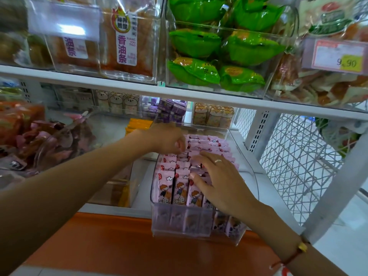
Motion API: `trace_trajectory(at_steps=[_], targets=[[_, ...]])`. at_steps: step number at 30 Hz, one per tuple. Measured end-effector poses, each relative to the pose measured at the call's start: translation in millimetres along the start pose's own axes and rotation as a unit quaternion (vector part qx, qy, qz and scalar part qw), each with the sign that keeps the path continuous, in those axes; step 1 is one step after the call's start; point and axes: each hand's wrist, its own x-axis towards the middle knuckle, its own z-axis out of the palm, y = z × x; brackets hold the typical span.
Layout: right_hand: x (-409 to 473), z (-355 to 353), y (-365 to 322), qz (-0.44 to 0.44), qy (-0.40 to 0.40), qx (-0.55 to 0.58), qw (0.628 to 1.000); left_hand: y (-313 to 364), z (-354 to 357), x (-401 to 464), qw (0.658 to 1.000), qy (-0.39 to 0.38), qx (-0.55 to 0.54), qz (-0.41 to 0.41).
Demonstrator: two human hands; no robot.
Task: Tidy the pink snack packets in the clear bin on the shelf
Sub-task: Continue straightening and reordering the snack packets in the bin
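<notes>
The right hand (216, 181) lies spread flat on the pink snack packets (180, 183). At its ten o'clock the left hand (169, 139) pinches packet tops with curled fingers. The packets stand in rows inside the clear bin (179, 224) on the shelf (256, 182).
</notes>
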Motion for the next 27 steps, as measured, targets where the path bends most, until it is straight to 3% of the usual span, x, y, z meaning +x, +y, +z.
trace_trajectory(at_steps=[5, 13, 17, 20, 27], targets=[[-8.5, 2.4, -4.8, 0.007, -0.037, 0.011, 0.999, 8.0, 5.3, 3.8, 0.995, -0.046, 0.084, 0.013], [-9.4, -0.7, -5.2, 0.013, -0.051, 0.015, 0.998, 15.4, 5.3, 6.8, 0.996, -0.086, 0.018, 0.001], [-8.5, -1.5, -4.7, 0.017, -0.053, 0.019, 0.998, 14.5, -1.5, -7.4, 0.998, 0.043, -0.031, -0.047], [-8.8, -2.2, -4.4, 0.024, -0.05, 0.024, 0.998, 20.4, -3.0, -27.8, 0.972, 0.16, -0.146, -0.089], [-4.2, -17.6, -22.1, 0.033, 0.1, 0.229, 0.968, 57.8, -1.7, -80.1, 0.824, 0.387, -0.399, -0.108]])
